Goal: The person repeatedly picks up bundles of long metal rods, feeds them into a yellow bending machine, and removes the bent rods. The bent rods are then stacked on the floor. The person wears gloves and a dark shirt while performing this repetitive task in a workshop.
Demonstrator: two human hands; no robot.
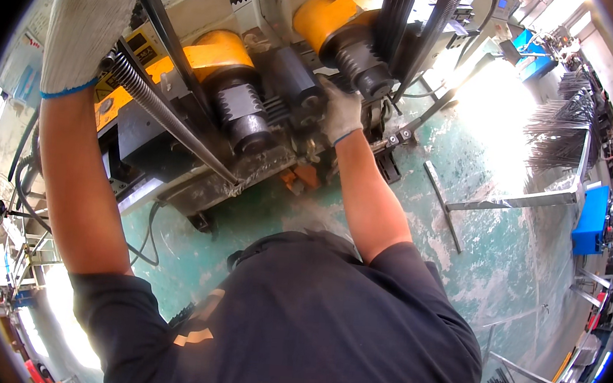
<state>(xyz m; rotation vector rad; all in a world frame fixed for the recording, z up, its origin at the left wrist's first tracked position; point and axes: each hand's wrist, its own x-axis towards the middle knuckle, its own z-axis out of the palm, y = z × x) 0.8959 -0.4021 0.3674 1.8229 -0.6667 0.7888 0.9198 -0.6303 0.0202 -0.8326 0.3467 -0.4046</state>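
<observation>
- Block [285, 73], black, on machine [221, 45], between two yellow-topped spindles [240, 103].
- Right hand [343, 114]: gloved, beside block's right side; grip hidden, can't tell.
- Left hand [90, 25]: gloved, raised near coil spring [154, 102]; grip can't tell.

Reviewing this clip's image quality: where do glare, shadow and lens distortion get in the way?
Head view: glare washes out part of the green floor at right; head view: the floor darkens beneath the yellow-and-black machine; head view: fisheye bending toward the rim, with black corners; head view: upper edge crops the gloved left hand.
</observation>
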